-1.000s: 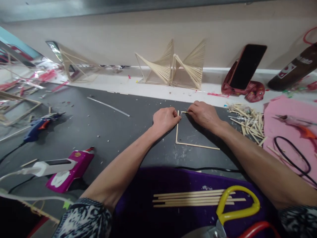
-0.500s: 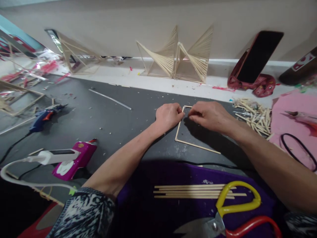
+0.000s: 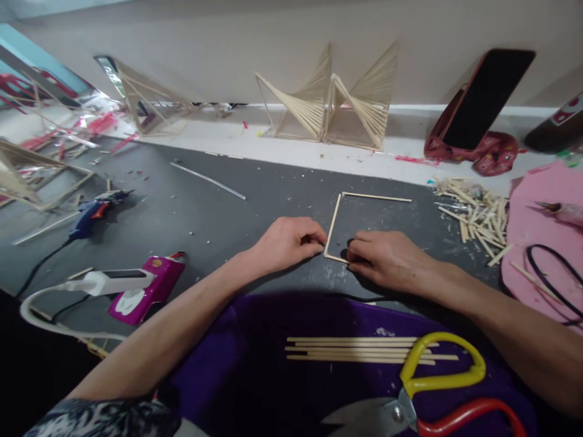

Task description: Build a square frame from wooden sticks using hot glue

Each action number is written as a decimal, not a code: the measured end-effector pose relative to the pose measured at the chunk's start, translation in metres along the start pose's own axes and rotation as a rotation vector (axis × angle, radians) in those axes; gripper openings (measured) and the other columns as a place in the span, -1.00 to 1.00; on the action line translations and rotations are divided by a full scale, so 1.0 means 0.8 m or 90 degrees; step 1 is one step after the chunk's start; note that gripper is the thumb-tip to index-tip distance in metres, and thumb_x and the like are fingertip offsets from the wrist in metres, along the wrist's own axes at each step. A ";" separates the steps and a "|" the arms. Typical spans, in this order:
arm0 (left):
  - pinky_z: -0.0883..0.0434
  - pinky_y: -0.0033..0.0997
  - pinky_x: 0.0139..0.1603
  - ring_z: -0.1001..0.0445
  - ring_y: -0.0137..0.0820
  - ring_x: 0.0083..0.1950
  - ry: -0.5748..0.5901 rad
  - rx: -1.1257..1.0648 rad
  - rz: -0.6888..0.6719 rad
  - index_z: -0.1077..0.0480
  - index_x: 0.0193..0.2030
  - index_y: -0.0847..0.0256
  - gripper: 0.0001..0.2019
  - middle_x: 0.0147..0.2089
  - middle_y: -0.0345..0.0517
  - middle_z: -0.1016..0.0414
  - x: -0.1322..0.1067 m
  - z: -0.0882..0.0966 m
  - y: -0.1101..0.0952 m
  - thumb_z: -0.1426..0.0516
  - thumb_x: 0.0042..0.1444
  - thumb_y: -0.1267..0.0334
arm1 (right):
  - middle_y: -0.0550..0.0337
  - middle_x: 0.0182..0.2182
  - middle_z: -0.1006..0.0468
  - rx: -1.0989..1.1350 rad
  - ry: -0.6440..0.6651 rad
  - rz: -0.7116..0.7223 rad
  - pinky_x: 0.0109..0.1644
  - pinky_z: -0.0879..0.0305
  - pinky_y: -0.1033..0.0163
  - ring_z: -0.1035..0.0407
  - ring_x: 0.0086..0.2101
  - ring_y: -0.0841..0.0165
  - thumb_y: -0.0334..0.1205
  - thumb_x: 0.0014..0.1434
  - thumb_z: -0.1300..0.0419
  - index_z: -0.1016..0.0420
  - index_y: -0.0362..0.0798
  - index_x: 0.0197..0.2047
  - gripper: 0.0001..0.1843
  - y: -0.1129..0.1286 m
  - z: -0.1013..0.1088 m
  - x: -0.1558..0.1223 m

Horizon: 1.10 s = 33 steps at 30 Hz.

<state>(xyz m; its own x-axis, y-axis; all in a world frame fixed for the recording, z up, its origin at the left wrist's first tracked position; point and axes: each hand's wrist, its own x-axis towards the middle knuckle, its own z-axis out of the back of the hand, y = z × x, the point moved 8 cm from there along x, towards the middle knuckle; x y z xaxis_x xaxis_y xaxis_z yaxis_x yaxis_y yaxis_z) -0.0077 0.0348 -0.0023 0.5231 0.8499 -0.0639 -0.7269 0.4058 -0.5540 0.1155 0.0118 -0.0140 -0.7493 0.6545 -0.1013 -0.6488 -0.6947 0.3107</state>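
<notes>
A thin wooden stick frame (image 3: 334, 212) lies flat on the dark grey work mat (image 3: 218, 224), with three sides showing. My left hand (image 3: 286, 243) is closed, its fingertips pinching the frame's near left corner. My right hand (image 3: 387, 261) is closed too, pressing on the frame's near side just right of that corner and hiding most of that stick. The two hands nearly touch at the corner.
Several loose sticks (image 3: 364, 351) and yellow-and-red scissors (image 3: 437, 388) lie on purple cloth. A pile of cut sticks (image 3: 473, 212) sits right, by pink foam (image 3: 546, 243). Finished stick sculptures (image 3: 332, 103), a propped phone (image 3: 487, 97), a blue glue gun (image 3: 93, 209) and a pink glue gun (image 3: 141, 291) surround.
Both hands moved from the frame's far left corner toward me to its near left corner. The far side stick now lies uncovered. The camera view shifted slightly.
</notes>
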 end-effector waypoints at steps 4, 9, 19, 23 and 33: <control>-0.30 -0.51 -0.17 -0.42 -0.45 -0.18 0.005 0.034 -0.086 -0.47 -0.16 0.15 -0.81 -0.21 -0.13 -0.47 -0.013 -0.012 -0.008 -0.06 0.15 0.26 | 0.18 -0.35 -0.44 0.003 -0.014 0.005 -0.37 -0.01 0.30 -0.32 -0.35 0.39 -0.18 0.21 -0.04 -0.43 -0.02 -0.27 -0.83 0.000 0.001 0.000; -0.30 -0.49 -0.19 -0.41 -0.43 -0.18 0.027 0.077 -0.097 -0.48 -0.13 0.12 -0.77 -0.20 -0.11 -0.45 -0.011 -0.019 -0.010 -0.04 0.18 0.20 | 0.18 -0.34 -0.44 0.007 -0.017 0.010 -0.37 0.00 0.29 -0.31 -0.35 0.39 -0.17 0.21 -0.05 -0.43 -0.03 -0.26 -0.82 -0.001 0.000 0.000; -0.29 -0.52 -0.21 -0.40 -0.45 -0.21 0.036 0.106 -0.122 -0.49 -0.21 0.14 -0.75 -0.24 -0.13 -0.44 -0.011 -0.023 -0.013 0.01 0.22 0.21 | 0.18 -0.34 -0.44 0.024 -0.024 0.010 -0.35 -0.02 0.30 -0.31 -0.34 0.39 -0.17 0.21 -0.05 -0.43 -0.03 -0.25 -0.82 -0.001 0.000 0.000; -0.29 -0.53 -0.22 -0.41 -0.46 -0.22 0.034 0.098 -0.119 -0.49 -0.23 0.15 -0.76 -0.26 -0.14 -0.44 -0.010 -0.024 -0.014 0.00 0.21 0.21 | 0.18 -0.34 -0.44 0.018 -0.027 0.010 -0.35 -0.02 0.30 -0.31 -0.34 0.39 -0.17 0.21 -0.05 -0.43 -0.03 -0.25 -0.82 -0.002 -0.001 -0.001; -0.28 -0.54 -0.29 -0.40 -0.48 -0.27 0.004 -0.014 -0.071 -0.45 -0.17 0.18 -0.79 -0.27 -0.18 -0.45 -0.009 -0.017 -0.003 -0.20 0.02 0.27 | 0.19 -0.34 -0.43 0.008 -0.026 0.007 -0.38 0.03 0.29 -0.30 -0.35 0.39 -0.17 0.20 -0.07 -0.42 -0.03 -0.26 -0.84 -0.002 -0.003 0.000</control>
<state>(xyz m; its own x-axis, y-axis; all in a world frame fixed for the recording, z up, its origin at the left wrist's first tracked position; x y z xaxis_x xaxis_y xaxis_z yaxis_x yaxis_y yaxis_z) -0.0037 0.0228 -0.0117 0.6031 0.7976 -0.0059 -0.6539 0.4902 -0.5763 0.1161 0.0124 -0.0167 -0.7498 0.6590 -0.0588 -0.6388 -0.6981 0.3234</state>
